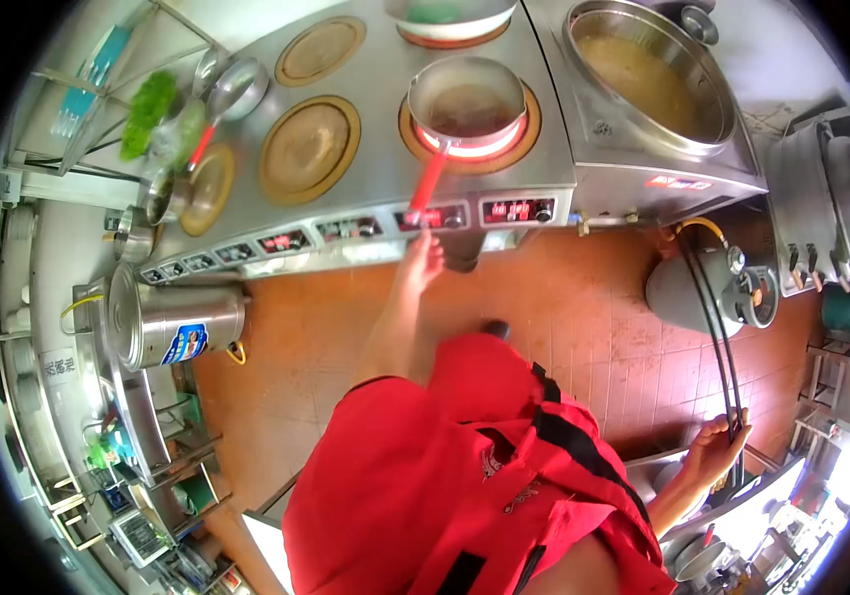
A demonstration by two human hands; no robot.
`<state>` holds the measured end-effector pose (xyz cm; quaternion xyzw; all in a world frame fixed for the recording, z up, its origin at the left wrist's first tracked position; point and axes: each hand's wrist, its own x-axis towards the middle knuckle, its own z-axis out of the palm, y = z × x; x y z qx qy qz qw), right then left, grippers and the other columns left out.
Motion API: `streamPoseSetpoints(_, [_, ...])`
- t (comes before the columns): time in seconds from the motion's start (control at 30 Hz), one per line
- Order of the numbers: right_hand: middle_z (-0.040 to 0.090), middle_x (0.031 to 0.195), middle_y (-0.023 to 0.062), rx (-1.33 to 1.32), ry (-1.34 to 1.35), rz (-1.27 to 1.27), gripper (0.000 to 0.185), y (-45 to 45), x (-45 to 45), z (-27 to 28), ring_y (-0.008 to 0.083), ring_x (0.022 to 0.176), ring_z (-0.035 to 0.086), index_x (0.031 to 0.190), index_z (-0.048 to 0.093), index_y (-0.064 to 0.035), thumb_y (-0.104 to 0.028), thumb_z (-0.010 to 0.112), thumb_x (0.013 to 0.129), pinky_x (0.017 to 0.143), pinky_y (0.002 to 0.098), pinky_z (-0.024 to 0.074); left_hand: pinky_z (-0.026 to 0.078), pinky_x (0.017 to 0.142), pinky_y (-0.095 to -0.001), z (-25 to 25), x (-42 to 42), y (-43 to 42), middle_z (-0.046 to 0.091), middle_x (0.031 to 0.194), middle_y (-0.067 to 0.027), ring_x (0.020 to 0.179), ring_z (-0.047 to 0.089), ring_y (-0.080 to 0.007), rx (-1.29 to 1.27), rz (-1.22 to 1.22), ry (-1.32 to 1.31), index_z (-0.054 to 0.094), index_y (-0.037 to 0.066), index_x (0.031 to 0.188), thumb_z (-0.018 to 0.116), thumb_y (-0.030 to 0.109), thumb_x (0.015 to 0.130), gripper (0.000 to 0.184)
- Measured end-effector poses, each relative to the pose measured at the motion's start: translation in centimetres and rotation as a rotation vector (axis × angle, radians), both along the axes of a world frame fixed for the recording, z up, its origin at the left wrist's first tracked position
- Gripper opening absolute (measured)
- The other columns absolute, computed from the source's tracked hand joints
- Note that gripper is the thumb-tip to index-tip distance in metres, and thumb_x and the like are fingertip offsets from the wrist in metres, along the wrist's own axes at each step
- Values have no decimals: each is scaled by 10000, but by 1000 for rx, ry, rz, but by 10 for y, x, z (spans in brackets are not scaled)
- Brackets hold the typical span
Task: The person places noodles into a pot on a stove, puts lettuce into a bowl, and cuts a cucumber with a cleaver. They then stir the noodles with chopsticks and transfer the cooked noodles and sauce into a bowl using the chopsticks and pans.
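Observation:
A saucepan [466, 97] with brown contents sits on a burner that glows red. Its red handle [429, 185] points toward me, over the stove's front panel. My left hand [422, 264] is at the end of that handle, fingers curled and fingertips up by it. Whether they grip the handle or touch the control panel behind it, I cannot tell. Off to the right, my right hand [712, 448] is closed around a pair of long black chopsticks [714, 332], which stretch away from me above the floor.
A white pan [453, 18] occupies the burner behind. At right stands a large pot [643, 79] of yellowish liquid, with a gas cylinder [687, 288] below. Left are a ladle [236, 89] and a steel barrel [182, 315]. Stacked pans [821, 188] line the right wall.

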<state>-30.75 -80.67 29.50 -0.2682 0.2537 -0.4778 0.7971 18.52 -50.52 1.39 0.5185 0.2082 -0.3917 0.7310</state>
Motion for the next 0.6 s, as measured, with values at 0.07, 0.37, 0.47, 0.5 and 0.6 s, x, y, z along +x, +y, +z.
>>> streamPoseSetpoints(0.07, [601, 944, 63, 90, 100, -81, 252, -8, 30, -3, 120, 748, 542, 1136, 546, -23, -203, 514, 963, 660, 191, 496, 507, 586, -297, -8, 6, 10, 623, 743, -50, 647, 588, -170, -214, 73, 116, 620, 72, 879, 615, 531, 827, 461])
streamPoseSetpoints(0.37, [623, 933, 109, -384, 551, 301, 271, -12, 327, 30, 164, 816, 634, 1060, 599, 33, -203, 544, 938, 754, 277, 538, 521, 680, -299, 39, -53, 28, 641, 832, -35, 737, 610, -151, -380, 16, 345, 634, 66, 926, 579, 442, 894, 381])
streamPoseSetpoints(0.47, [656, 906, 126, -666, 599, 455, 238, -35, 380, 29, 164, 779, 650, 1029, 619, 51, -153, 560, 923, 725, 248, 529, 519, 655, -295, 17, -79, 53, 635, 822, -29, 707, 602, -148, -235, 8, 362, 624, 74, 937, 575, 395, 911, 326])
streamPoseSetpoints(0.5, [663, 892, 127, -756, 644, 498, 228, -39, 395, 31, 155, 774, 654, 1015, 625, 52, -146, 566, 918, 710, 240, 527, 520, 636, -294, 12, -88, 63, 636, 815, -31, 685, 601, -152, -203, -4, 335, 617, 72, 940, 587, 376, 908, 307])
streamPoseSetpoints(0.6, [660, 869, 116, -867, 663, 576, 213, -49, 431, 25, 142, 756, 658, 1030, 632, 34, -133, 589, 906, 666, 235, 529, 509, 581, -293, -8, -117, 86, 617, 772, -27, 645, 587, -151, -65, 117, 327, 600, 77, 943, 588, 356, 910, 281])
